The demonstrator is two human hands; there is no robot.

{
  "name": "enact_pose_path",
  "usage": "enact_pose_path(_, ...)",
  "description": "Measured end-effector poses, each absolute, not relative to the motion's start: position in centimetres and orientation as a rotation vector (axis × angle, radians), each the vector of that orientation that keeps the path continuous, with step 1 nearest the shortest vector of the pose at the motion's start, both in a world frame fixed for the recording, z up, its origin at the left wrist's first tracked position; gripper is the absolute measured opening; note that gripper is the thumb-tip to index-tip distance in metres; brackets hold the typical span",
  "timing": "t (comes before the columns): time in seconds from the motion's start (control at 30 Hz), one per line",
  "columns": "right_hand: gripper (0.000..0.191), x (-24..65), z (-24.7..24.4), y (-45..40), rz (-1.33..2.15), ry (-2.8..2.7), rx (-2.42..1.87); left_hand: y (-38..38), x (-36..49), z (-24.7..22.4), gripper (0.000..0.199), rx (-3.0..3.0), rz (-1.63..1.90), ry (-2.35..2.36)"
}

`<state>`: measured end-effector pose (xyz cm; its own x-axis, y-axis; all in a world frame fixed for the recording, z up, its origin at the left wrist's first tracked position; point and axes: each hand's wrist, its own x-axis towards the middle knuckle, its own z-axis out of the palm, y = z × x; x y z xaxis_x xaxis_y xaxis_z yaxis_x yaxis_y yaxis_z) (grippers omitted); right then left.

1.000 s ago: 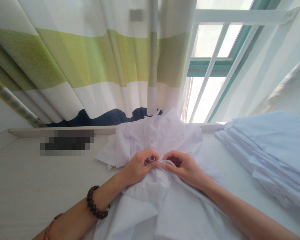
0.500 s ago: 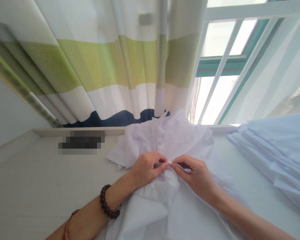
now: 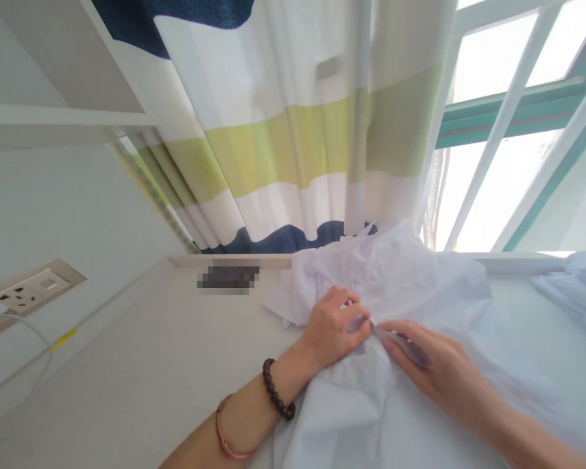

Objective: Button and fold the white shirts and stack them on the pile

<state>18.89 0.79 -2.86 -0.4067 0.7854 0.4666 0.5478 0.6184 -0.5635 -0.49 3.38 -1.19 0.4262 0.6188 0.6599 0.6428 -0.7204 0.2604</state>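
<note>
A white shirt [image 3: 395, 267] lies spread over the pale desk surface, its collar end toward the curtain and its lower part reaching the bottom of the view. My left hand [image 3: 336, 326], with a dark bead bracelet at the wrist, pinches the front edge of the shirt. Close beside it, my right hand [image 3: 430, 365] grips the facing edge between thumb and fingers. The fingertips of both hands nearly meet at the middle of the shirt front. Any button there is too small or hidden to make out.
A stack of folded white cloth [image 3: 576, 286] lies at the right. Near the back ledge is a dark pixelated object [image 3: 228, 277]. A striped curtain [image 3: 283, 143] hangs behind, next to a barred window [image 3: 498, 150]. On the left wall is a socket panel [image 3: 34, 293] with a plugged-in cable.
The view has swung left, bringing the wall socket into sight. Both hands stay on the shirt's front edges; the right hand's fingers have straightened somewhat along the cloth.
</note>
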Motion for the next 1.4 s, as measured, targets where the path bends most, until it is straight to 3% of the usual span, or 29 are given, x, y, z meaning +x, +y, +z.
enact_pose_path(0.17,0.022,19.2,-0.9,0.8,0.72,-2.196,-1.31,3.2,-0.6,-1.1,0.007,-2.548,-1.272,-1.09)
enact_pose_path(0.37,0.02,20.1,1.2,-0.2,0.745,-2.394,-1.315,3.0,-0.7,-0.8,0.006,-2.614,-1.329,-0.953)
enact_pose_path(0.53,0.035,20.8,1.4,1.0,1.357,-2.221,-1.0,2.2,-1.2,-0.9,0.009,-2.676,-1.289,-0.758)
enact_pose_path(0.6,0.036,20.9,0.9,1.6,1.45,-2.022,-0.921,2.0,-1.4,-0.9,0.011,-2.701,-1.274,-0.731)
enact_pose_path(0.77,0.021,20.3,-0.7,1.7,1.331,-1.802,-0.891,2.2,-1.5,-0.9,0.012,-2.78,-1.245,-0.74)
enact_pose_path(1.0,0.02,19.5,-1.6,1.5,1.312,-1.832,-0.924,2.4,-0.9,-0.5,0.017,-2.984,-1.302,-1.007)
enact_pose_path(1.2,0.017,19.3,-1.6,1.3,0.978,-2.034,-1.03,2.6,-0.6,-0.6,0.013,-3.102,-1.264,-1.193)
enact_pose_path(1.4,0.018,19.1,-1.1,0.9,0.863,-2.129,-1.101,2.5,-0.7,-1.1,0.013,-3.11,-1.262,-1.2)
